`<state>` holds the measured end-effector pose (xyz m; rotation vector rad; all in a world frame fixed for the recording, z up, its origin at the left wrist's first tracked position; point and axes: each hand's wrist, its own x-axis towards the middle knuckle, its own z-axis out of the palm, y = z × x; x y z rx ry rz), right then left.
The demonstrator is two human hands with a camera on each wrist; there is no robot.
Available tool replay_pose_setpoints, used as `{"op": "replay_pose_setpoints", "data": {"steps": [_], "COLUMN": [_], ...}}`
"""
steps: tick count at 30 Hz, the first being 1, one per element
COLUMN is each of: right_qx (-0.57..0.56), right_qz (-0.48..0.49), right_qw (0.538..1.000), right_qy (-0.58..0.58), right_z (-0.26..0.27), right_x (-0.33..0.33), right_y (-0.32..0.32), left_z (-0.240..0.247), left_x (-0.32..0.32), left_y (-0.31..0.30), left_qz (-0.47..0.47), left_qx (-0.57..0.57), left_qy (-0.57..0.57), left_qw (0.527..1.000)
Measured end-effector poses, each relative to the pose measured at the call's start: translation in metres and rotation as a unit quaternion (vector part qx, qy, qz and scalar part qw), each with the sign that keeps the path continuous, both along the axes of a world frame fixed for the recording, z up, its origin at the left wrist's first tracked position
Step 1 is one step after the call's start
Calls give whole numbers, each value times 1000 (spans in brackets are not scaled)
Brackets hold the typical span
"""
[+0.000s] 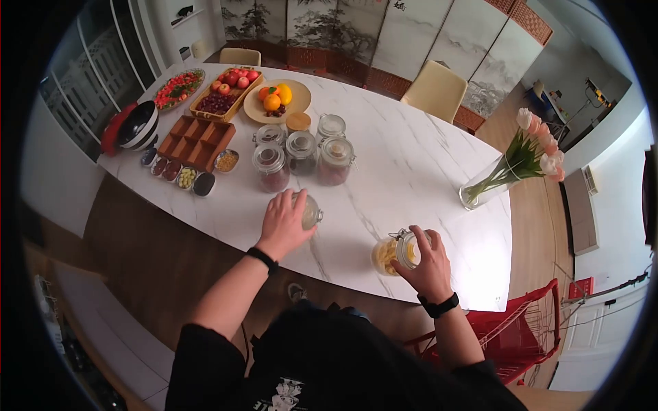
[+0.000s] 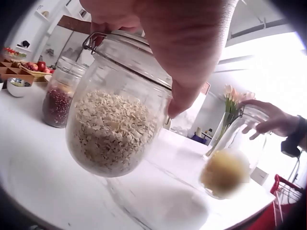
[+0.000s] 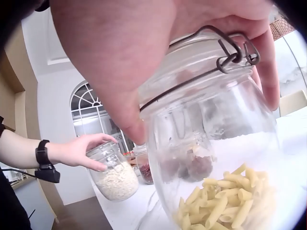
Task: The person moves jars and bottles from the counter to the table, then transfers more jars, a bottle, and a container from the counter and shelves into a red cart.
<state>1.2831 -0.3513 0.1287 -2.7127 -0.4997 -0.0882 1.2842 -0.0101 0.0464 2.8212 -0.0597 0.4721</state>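
Observation:
My left hand (image 1: 284, 222) grips the lid end of a clip-top glass jar (image 2: 112, 129) partly filled with oat flakes. Thumb and fingers span the lid, and the jar leans in the left wrist view, its shadow on the table nearby. To the right, my right hand (image 1: 428, 267) holds a similar glass jar (image 3: 216, 124) by its lid, fingers on either side of the wire clasp. Penne pasta (image 3: 225, 201) lies in its lower part, and this jar also tilts. Beyond the left hand stands a jar of dark red beans (image 1: 271, 168), close to the oat jar.
Several more lidded jars (image 1: 336, 161) cluster mid-table. Left of them are a wooden compartment box (image 1: 195, 142), small bowls (image 1: 186, 178), a fruit basket (image 1: 226, 92) and a fruit plate (image 1: 301, 103). A tulip vase (image 1: 490, 185) stands right; a red cart (image 1: 528, 329) is beside the table.

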Motion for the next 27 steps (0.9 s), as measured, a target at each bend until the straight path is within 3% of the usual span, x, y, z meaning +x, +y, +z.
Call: {"op": "replay_pose_setpoints", "data": {"steps": [11,20,27], "right_qx": [-11,1,12], "right_qz": [-106,-8,16], "right_qw": [994,1000,1000], "right_qy": [-9,-11,-14], "right_z": [3,-9,-45], "right_x": [8,67,124], "right_y": [29,101,162], "left_z": [-34,-45,-55], "left_x": [105,116,116], "left_y": [26,29,24], "left_qz": [7,35,53], "left_qx": [-18,-13,15], "left_qy": [67,87,80], "left_qw": [998,995,995]}}
